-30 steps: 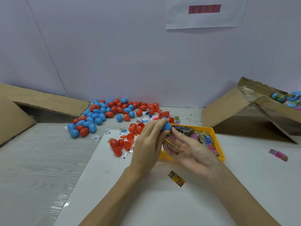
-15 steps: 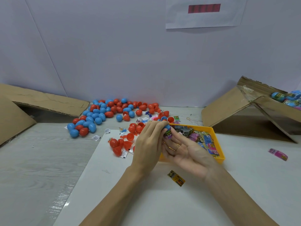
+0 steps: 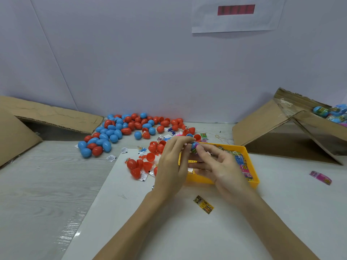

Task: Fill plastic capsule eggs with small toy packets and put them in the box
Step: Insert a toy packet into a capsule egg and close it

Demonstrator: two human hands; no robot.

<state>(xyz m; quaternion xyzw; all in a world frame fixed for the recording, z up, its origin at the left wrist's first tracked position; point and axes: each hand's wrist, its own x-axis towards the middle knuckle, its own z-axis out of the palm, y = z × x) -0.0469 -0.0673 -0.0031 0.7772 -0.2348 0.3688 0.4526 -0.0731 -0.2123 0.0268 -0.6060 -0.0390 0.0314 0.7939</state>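
My left hand [image 3: 171, 166] holds a blue capsule half [image 3: 194, 147] at its fingertips, above the near-left corner of the yellow tray [image 3: 251, 182]. A colourful toy packet sits in the half, and the fingertips of my right hand [image 3: 219, 167] press on it. The tray holds several printed toy packets [image 3: 242, 162]. A heap of blue and red capsule eggs [image 3: 120, 130] lies at the back left. Open red halves [image 3: 142, 164] lie just left of my left hand. The cardboard box [image 3: 281, 126] at the right holds filled eggs [image 3: 321, 110].
A loose yellow packet [image 3: 203, 204] lies on the white sheet in front of my hands. A pink packet [image 3: 321, 177] lies at the right. Flattened cardboard [image 3: 48, 117] stands at the back left. Small white paper slips [image 3: 111, 158] are scattered near the eggs.
My right fingers moved up from under the blue half and now press the packet into it. My left hand stayed nearly still.
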